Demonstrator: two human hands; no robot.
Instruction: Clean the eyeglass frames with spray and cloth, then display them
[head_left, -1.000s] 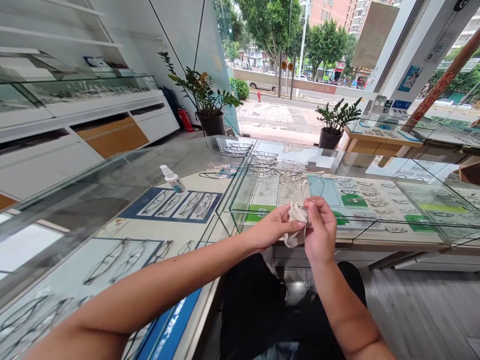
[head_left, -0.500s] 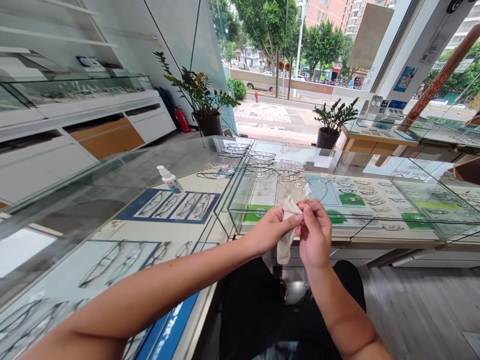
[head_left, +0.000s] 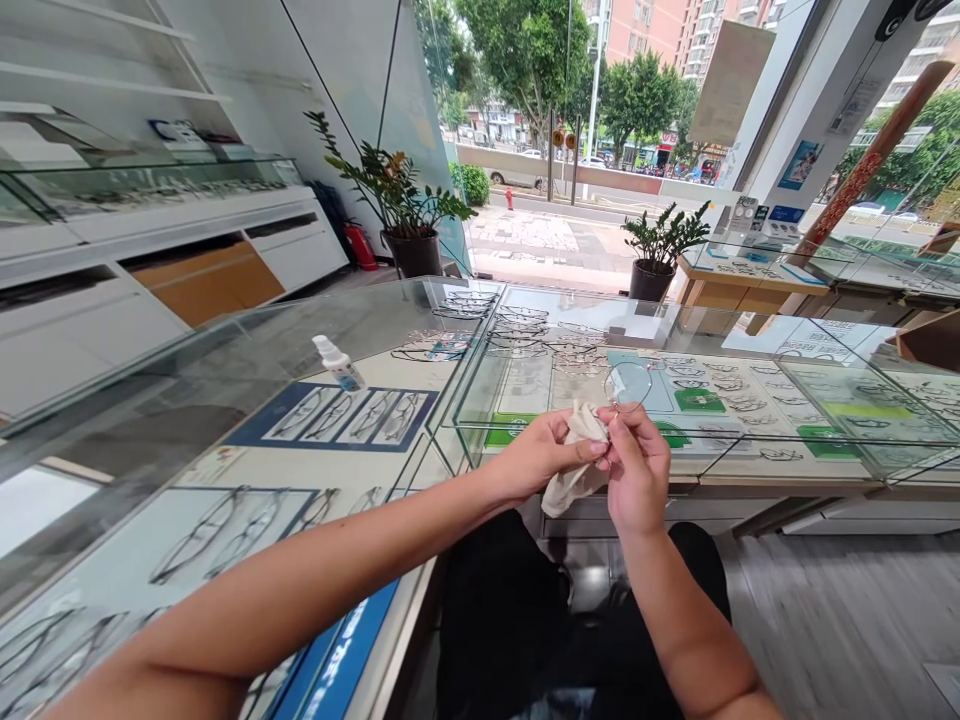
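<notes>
Just right of centre, your left hand (head_left: 541,456) pinched crumpled cream cloth (head_left: 574,484), your right hand (head_left: 639,466) thin-rimmed round glasses (head_left: 630,386). Overpressing risked bending them.

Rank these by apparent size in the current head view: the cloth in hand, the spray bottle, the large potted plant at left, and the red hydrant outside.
1. Large potted plant
2. Cloth, partly hidden
3. Spray bottle
4. Red hydrant, farthest off, so its true size is unsure

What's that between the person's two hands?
In the head view, a bunched cloth lies between the left hand and right hand; round glasses show just above.
</notes>
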